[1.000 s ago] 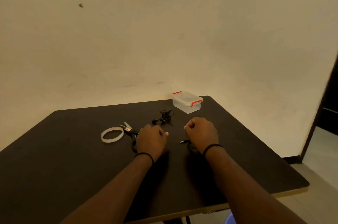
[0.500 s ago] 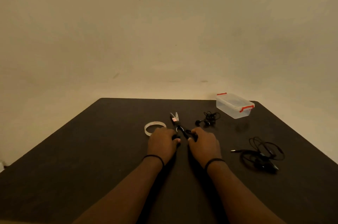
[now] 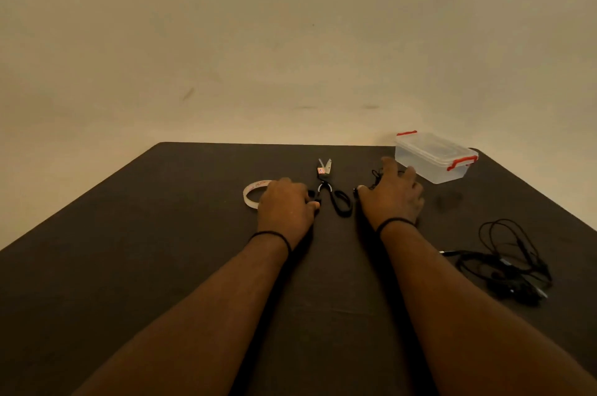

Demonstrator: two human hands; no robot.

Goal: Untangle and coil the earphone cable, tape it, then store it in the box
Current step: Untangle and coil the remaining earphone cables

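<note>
The task is only beginning: the right hand (image 3: pixel 392 197) reaches with spread fingers over a tangled earphone cable (image 3: pixel 376 176), gripping nothing clearly. The left hand (image 3: pixel 286 205) rests loosely curled beside the tape roll (image 3: pixel 250 198), and the clear box (image 3: pixel 434 158) is closed.

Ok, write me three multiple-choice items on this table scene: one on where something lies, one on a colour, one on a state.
1. Where do the scissors lie?
A. inside the box
B. between the two hands
C. at the table's near edge

2. What colour are the clips on the clear box?
A. red
B. blue
C. green

3. How is the box's lid?
A. off, lying beside the box
B. missing
C. on the box

Key: 1 B, the scissors lie on the table between the left hand and the right hand. 2 A, a red clip shows at each end of the lid. 3 C, the lid sits on top of the box.
</note>
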